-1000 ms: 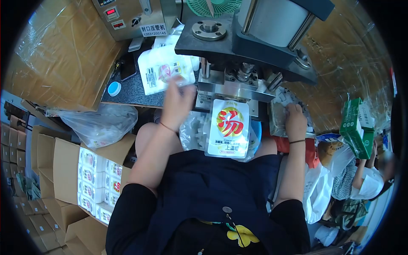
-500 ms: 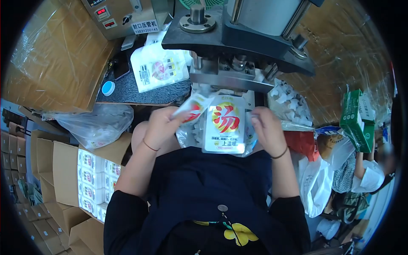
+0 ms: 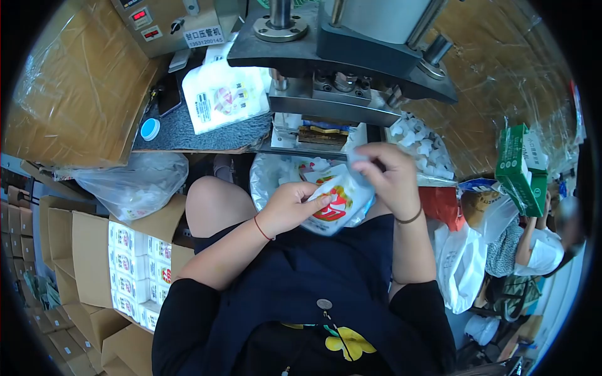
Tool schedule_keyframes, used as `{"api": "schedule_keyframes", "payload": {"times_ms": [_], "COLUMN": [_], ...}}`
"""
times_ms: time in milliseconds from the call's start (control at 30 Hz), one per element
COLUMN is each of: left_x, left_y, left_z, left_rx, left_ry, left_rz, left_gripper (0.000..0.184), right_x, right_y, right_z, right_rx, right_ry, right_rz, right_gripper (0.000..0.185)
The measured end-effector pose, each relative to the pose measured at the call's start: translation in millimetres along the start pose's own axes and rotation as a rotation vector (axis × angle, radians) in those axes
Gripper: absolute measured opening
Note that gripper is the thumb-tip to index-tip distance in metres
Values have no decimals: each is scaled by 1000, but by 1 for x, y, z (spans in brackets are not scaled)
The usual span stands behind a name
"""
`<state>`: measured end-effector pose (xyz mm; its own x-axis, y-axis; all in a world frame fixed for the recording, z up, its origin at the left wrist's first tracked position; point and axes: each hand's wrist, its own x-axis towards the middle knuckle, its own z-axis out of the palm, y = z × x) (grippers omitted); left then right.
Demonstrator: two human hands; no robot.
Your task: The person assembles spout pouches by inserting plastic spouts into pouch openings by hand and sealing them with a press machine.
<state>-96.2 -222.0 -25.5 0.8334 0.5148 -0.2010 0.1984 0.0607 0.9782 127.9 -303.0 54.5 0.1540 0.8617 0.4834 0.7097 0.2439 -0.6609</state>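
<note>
Pouch (image 3: 342, 203), glossy white plastic, pinched in left hand (image 3: 291, 207); right hand (image 3: 392, 178) at blurred edge, grip unclear.

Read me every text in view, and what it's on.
"封口压管机": label on control box
"13531200145": same label, first digit blurred
Held pouch: red character, bent, partly unclear
Too small or blurred: red display, counter pouches, boxed pouches, green box

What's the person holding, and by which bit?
The left hand holds a white pouch by the side nearest it. The right hand is by the pouch's upper end; blur hides whether it grips.
</note>
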Motion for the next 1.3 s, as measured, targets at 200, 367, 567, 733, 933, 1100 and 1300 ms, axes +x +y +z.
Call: {"api": "schedule_keyframes", "payload": {"times_ms": [200, 367, 567, 733, 933, 1100, 1300], "left_x": [2, 3, 3, 7, -1, -6, -11], "left_y": [-10, -7, -14, -17, 0, 3, 1], "left_z": [24, 18, 11, 16, 6, 2, 1], "left_rx": [-492, -605, -620, -559, 4, 980, 771], "left_ry": [-203, -264, -233, -183, -18, 430, 170], "left_rz": [-164, -236, -184, -91, -12, 683, 433], "left_gripper": [36, 29, 30, 20, 22, 17, 14], "right_x": [-4, -1, -11, -40, -47, -41, -47], "right_y": [9, 29, 5, -11, -6, 16, 0], "right_z": [-23, -36, -35, 30, 30, -4, -11], "right_rx": [-111, -411, -125, -115, -54, 116, 334], "right_ry": [-325, -39, -253, -413, -111, 83, 87], "right_rz": [18, 77, 41, -103, 45, 208, 273], "right_gripper": [21, 23, 32, 34, 28, 17, 23]}}
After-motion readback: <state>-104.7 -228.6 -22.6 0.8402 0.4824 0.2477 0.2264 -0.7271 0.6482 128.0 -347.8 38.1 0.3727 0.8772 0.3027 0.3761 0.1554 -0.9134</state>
